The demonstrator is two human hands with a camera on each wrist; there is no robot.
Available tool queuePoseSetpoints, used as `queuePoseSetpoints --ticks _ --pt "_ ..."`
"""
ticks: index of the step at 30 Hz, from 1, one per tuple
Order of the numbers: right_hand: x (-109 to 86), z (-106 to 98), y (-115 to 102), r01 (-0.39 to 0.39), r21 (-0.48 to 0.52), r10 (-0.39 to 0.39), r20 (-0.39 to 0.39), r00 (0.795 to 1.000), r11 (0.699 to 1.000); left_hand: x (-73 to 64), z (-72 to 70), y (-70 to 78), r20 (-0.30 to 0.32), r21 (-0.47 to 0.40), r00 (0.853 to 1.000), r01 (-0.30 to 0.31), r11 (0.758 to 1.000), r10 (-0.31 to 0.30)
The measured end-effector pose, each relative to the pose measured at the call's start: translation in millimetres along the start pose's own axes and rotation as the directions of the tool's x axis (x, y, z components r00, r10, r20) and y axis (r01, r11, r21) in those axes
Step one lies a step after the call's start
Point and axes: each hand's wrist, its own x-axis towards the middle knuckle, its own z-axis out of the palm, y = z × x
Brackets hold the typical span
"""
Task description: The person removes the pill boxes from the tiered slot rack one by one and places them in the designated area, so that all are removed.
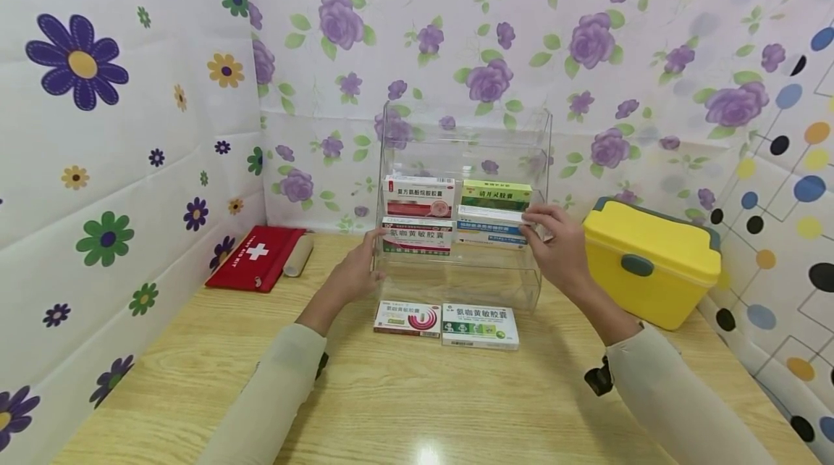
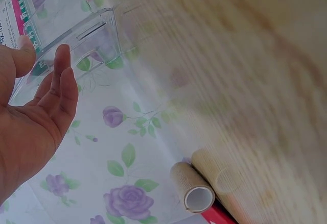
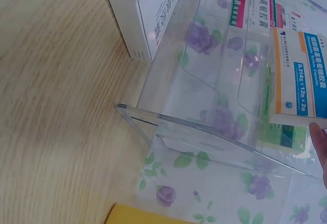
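A clear tiered display rack [image 1: 469, 275] stands against the back cloth. On its right side my right hand [image 1: 560, 246] pinches the end of a white, blue and orange capsule box [image 1: 490, 228]; the thumb shows at its end in the right wrist view. Behind that box is a green box [image 1: 496, 195]. My left hand [image 1: 355, 267] is at the rack's left side, thumb by the end of a red and green capsule box [image 1: 417, 236], other fingers loosely bent. Above this stands a red and white box [image 1: 419, 198].
Two white capsule boxes, one with pink rings [image 1: 407, 319] and one with green pictures [image 1: 479, 325], lie before the rack. A red first aid pouch [image 1: 250, 259] and a cardboard tube [image 1: 298, 256] are at left. On the right sits a yellow box [image 1: 651, 248] with a lid.
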Motion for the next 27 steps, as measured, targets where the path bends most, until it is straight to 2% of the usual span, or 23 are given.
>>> queuePoseSetpoints --ticks 12,20,27 --pt "-11.7 6.4 1.3 -0.001 0.05 0.002 -0.016 1.0 0.999 -1.0 -1.9 1.7 0.0 0.011 1.0 -0.001 1.0 0.001" --pt "-18.8 7.8 -4.6 -0.044 0.081 0.041 0.031 0.999 0.996 -0.3 -2.1 1.3 -0.003 0.0 1.0 0.009 1.0 -0.009" --pt "-28.1 10.4 -12.2 -0.045 0.089 0.04 0.055 0.998 0.995 0.4 -0.3 -0.1 -0.002 -0.023 1.0 0.003 1.0 -0.003"
